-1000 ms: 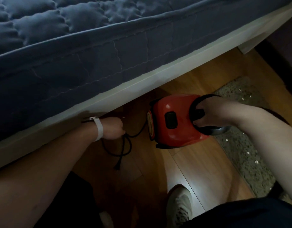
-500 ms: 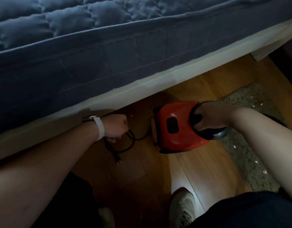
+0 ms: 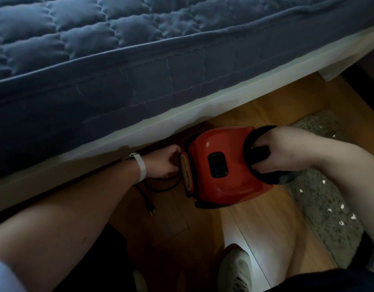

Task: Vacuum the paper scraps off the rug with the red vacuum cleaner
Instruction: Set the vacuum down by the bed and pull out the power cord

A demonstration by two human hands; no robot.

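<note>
The red vacuum cleaner sits on the wooden floor beside the bed. My right hand is shut around its black carry handle. My left hand, with a white band on the wrist, is closed at the vacuum's left end, where the black power cord comes out. The cord loops on the floor below that hand and its plug lies loose. A grey-green rug lies at the right with several white paper scraps on it.
A bed with a blue quilted mattress and a white frame fills the top and overhangs the floor. My white shoe stands on the floorboards below the vacuum. A dark piece of furniture stands at the right edge.
My left hand has moved right along the cord until it reaches the vacuum's left end. The loop of cord on the floor is smaller. My right hand has kept its grip on the handle.
</note>
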